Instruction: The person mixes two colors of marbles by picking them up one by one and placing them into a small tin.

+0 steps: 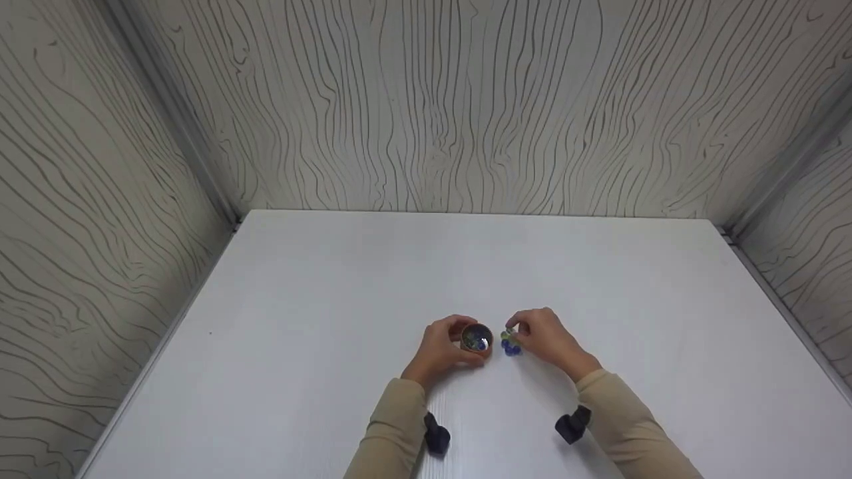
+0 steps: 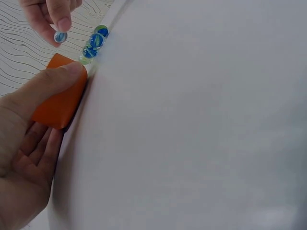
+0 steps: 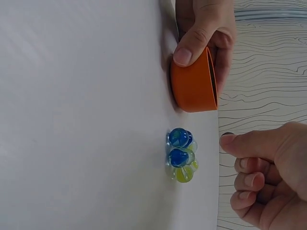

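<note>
My left hand grips a small orange cup, thumb on one side and fingers round the other. The cup stands upright on the table, and blue and greenish marbles show inside it in the head view. Between thumb and forefinger, my right hand pinches a clear marble with blue in it, raised above the table. Just below that hand, beside the cup, sits a tight cluster of glass marbles, some blue and some yellow-green.
Under both hands spreads a white table. Pale panels with a dark wavy wood-grain pattern rise behind it and at both sides. A black wrist device sits by the left sleeve, another by the right.
</note>
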A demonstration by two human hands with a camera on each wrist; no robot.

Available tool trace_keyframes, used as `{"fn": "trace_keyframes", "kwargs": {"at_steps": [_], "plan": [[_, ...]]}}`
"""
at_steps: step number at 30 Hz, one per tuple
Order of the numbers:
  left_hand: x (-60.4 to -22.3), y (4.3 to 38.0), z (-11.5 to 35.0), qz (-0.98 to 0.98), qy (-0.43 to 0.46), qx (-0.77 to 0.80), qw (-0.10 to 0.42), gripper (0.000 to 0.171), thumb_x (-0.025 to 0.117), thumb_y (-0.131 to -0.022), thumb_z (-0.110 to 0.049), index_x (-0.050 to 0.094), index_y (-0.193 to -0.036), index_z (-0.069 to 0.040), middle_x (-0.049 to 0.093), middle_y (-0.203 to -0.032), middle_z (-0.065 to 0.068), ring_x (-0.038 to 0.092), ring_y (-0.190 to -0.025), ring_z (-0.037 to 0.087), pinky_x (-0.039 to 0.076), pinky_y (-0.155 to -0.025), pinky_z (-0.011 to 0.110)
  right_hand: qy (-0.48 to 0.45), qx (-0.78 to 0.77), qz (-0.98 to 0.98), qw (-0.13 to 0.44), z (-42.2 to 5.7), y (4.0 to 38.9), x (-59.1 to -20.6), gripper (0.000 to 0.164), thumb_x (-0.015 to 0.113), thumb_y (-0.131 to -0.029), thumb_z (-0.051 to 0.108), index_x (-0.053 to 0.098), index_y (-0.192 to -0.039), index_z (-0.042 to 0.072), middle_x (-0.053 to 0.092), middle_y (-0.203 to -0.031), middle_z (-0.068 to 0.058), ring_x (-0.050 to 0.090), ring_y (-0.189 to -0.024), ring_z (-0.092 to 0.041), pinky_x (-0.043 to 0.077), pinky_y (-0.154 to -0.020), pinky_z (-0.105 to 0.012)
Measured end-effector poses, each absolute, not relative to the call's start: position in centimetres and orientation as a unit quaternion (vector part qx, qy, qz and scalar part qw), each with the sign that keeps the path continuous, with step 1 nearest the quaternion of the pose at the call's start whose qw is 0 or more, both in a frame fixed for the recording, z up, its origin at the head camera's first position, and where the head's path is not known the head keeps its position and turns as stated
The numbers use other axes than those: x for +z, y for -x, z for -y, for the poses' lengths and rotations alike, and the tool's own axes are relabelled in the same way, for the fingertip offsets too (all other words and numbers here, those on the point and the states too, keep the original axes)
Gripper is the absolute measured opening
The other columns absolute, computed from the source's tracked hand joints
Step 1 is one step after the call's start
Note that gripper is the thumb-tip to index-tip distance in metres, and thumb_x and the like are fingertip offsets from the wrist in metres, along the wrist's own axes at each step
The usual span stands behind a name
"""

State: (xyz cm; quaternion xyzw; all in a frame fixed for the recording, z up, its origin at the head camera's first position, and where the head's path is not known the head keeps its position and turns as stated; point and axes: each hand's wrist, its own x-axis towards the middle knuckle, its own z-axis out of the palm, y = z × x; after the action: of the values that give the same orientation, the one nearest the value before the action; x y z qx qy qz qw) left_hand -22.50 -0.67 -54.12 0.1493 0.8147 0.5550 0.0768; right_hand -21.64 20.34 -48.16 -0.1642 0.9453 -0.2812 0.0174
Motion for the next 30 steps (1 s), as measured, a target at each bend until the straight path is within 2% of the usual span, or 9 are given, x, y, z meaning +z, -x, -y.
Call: {"fn": "trace_keyframes", "kwargs": {"at_steps": [10, 16, 30], "plan": [[-54.0, 22.4, 0.7, -0.815, -0.151, 0.554, 0.076, 0.058, 0.089, -0.063, -0.008, 0.065, -0.115, -0.006, 0.070, -0.113, 0.010, 0.066, -0.111, 0.024, 0.055, -0.098, 0.028, 0.169, -0.286, -0.943, 0.026, -19.9, 21.6, -48.2, 0.019, 0.062, -0.080, -0.003, 0.073, -0.096, -0.002, 0.061, -0.067, -0.004, 0.043, -0.060, -0.007, 0.034, -0.053, -0.015], [-54.1, 22.4, 0.7, -0.813, -0.158, 0.556, 0.074, 0.059, 0.088, -0.063, -0.008, 0.063, -0.117, -0.004, 0.070, -0.115, 0.012, 0.065, -0.113, 0.025, 0.055, -0.098, 0.028, 0.185, -0.289, -0.939, 0.011, -19.7, 21.6, -48.2, 0.018, 0.063, -0.078, -0.004, 0.072, -0.093, -0.003, 0.059, -0.063, -0.003, 0.041, -0.058, -0.004, 0.034, -0.052, -0.015], [-54.0, 22.4, 0.7, -0.812, -0.155, 0.557, 0.081, 0.060, 0.089, -0.063, -0.008, 0.063, -0.118, -0.006, 0.070, -0.114, 0.010, 0.066, -0.112, 0.022, 0.054, -0.097, 0.022, 0.201, -0.298, -0.933, 0.012, -19.2, 21.5, -47.8, 0.013, 0.068, -0.080, -0.001, 0.072, -0.093, -0.002, 0.060, -0.061, -0.004, 0.041, -0.055, -0.002, 0.035, -0.049, -0.015]]}}
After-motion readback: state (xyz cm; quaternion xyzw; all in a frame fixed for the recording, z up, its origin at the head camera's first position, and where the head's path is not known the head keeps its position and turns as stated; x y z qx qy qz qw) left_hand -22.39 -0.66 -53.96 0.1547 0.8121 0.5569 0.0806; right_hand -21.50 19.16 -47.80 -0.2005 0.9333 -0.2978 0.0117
